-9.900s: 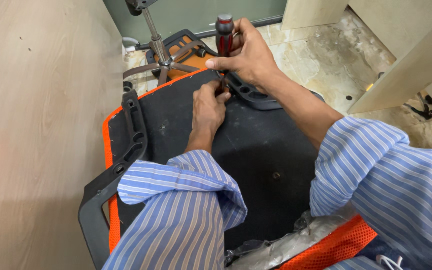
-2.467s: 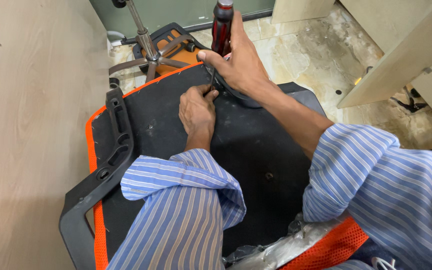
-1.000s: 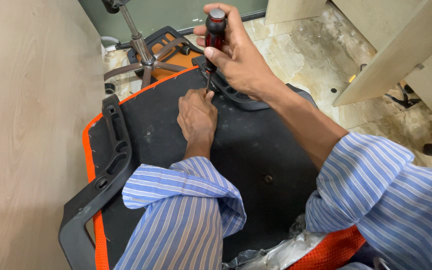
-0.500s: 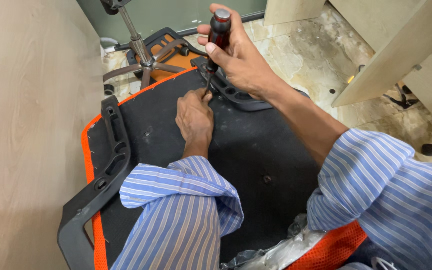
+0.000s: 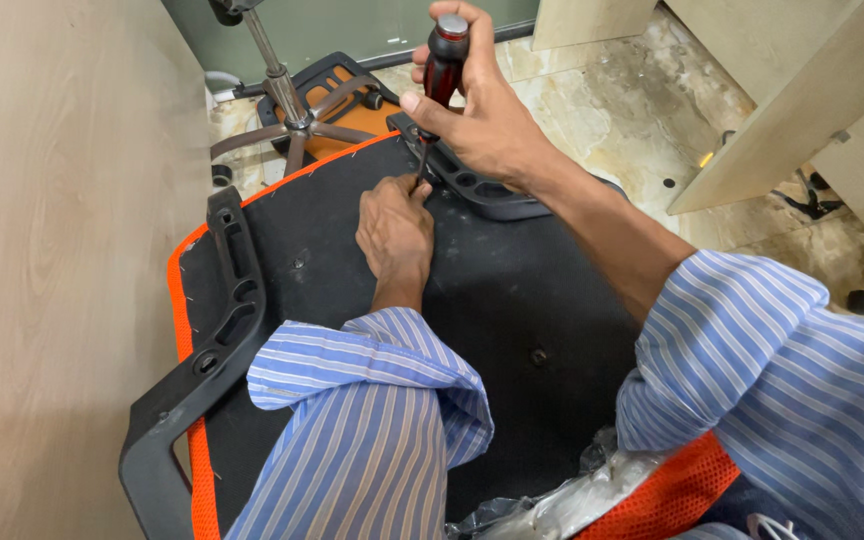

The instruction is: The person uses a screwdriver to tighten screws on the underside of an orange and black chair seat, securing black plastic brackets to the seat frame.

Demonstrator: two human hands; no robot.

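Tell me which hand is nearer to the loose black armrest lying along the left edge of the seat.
Left. The left hand rests on the black seat underside, a short way right of the armrest. The right hand grips the screwdriver farther off, over the other armrest.

The right hand (image 5: 487, 120) is raised and stretched forward, its fingers and thumb closed around a handle that stands nearly upright, with the thumb lying across the front. The right forearm is bare and runs back to a rolled-up striped sleeve at the elbow. The left hand (image 5: 394, 225) lies lower, palm down, knuckles up, with its fingertips (image 5: 414, 188) pinched together just below the right hand. The left wrist is straight, and the left forearm is covered by a striped sleeve.
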